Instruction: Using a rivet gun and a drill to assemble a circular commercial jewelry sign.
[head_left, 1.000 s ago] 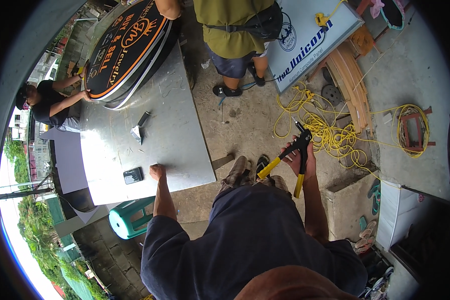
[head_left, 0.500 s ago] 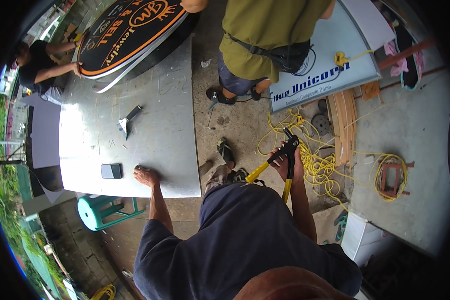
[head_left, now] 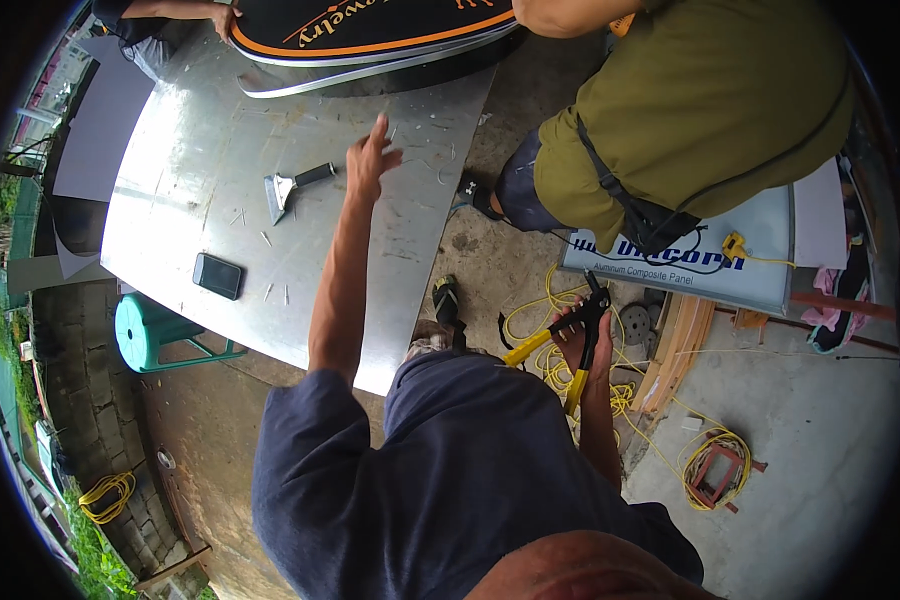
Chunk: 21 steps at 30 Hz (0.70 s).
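Observation:
My right hand (head_left: pixel 577 338) is wrapped round a hand riveter (head_left: pixel 592 318) with a black head and yellow-sleeved long handles, which stand apart. It is held off to the right of the metal table (head_left: pixel 340 270). Over that table my left arm reaches out, the left hand (head_left: pixel 371 160) empty with fingers extended and apart. Beyond the fingertips lies a black oval sign (head_left: pixel 370 28) with an orange border and pale trim. A scraper (head_left: pixel 295 187) with a black handle rests left of my left hand, and a dark phone (head_left: pixel 218 276) sits nearer the table's left edge.
A co-worker in an olive shirt (head_left: pixel 700 120) stands at the right; another person's hand (head_left: pixel 227 20) holds the sign's left end. Yellow cord (head_left: pixel 545 365) tangles across the floor near planks (head_left: pixel 675 345). A green stool (head_left: pixel 148 333) stands by the table's left corner.
My left hand has lifted off the table's near edge and stretched forward toward the sign. The olive-shirted co-worker leans in closer. The riveter stays in my right hand.

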Available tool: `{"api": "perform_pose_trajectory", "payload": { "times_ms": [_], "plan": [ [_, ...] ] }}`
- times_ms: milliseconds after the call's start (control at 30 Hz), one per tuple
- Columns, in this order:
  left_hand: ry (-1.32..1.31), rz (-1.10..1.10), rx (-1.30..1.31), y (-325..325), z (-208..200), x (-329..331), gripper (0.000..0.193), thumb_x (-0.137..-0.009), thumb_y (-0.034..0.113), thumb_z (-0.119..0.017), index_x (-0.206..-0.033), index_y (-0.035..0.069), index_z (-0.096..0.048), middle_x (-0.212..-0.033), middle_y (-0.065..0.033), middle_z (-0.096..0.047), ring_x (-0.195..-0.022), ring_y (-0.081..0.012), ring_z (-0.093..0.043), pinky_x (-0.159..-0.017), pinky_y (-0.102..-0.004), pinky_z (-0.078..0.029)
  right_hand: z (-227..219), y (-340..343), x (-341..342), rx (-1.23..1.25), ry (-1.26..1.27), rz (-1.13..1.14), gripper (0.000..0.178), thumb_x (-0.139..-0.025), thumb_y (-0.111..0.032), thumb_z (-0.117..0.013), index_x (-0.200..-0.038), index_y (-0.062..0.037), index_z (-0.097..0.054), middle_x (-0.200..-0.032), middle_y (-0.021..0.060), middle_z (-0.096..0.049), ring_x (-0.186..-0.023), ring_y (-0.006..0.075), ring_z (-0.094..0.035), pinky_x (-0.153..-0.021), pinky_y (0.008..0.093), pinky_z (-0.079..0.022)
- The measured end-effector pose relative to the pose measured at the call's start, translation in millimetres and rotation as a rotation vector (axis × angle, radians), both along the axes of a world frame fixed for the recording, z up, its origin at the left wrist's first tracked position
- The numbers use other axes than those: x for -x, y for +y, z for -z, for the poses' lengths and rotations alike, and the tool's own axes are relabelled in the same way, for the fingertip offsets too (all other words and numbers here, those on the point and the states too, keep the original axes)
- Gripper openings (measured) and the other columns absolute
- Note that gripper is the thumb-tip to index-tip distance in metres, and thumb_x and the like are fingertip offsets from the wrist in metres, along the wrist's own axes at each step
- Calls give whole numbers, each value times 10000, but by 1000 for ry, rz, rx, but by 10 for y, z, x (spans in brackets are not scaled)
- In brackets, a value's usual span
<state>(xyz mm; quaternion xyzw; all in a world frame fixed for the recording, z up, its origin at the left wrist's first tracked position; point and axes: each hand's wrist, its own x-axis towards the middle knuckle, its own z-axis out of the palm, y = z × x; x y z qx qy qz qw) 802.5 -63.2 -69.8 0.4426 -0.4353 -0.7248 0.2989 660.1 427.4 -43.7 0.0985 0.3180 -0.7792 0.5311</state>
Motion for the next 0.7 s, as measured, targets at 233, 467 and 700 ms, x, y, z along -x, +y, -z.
{"api": "perform_pose_trajectory", "payload": {
  "times_ms": [233, 467, 700],
  "plan": [
    [264, -356, -205, -1507, 8, 1166, 527, -893, 161, -719, -1244, -153, -483, -1098, -352, -580, -870, -430, -699, -661, -468, -652, -148, 206, -183, -180, 67, 147, 629, -933, -641, -510, -1308, -136, -499, -1157, 101, -588, -1157, 306, -565, -1017, 518, -436],
    [276, -326, -90, -1678, 87, 1087, 347, -862, -25, -656, -1115, -202, -499, -1027, -316, -632, -797, -409, -712, -657, -432, -656, -168, 417, -250, -159, 12, 238, 597, -952, -589, -525, -1334, -132, -493, -1186, 81, -586, -1147, 266, -549, -995, 467, -436],
    [199, -337, 19, -1592, -26, 1095, 296, -865, -28, -681, -1033, -215, -524, -972, -292, -655, -723, -377, -723, -590, -387, -662, -112, 438, -157, -244, 37, 237, 614, -947, -618, -506, -1353, -158, -489, -1184, 66, -585, -1151, 255, -548, -994, 453, -433]
  ]
}}
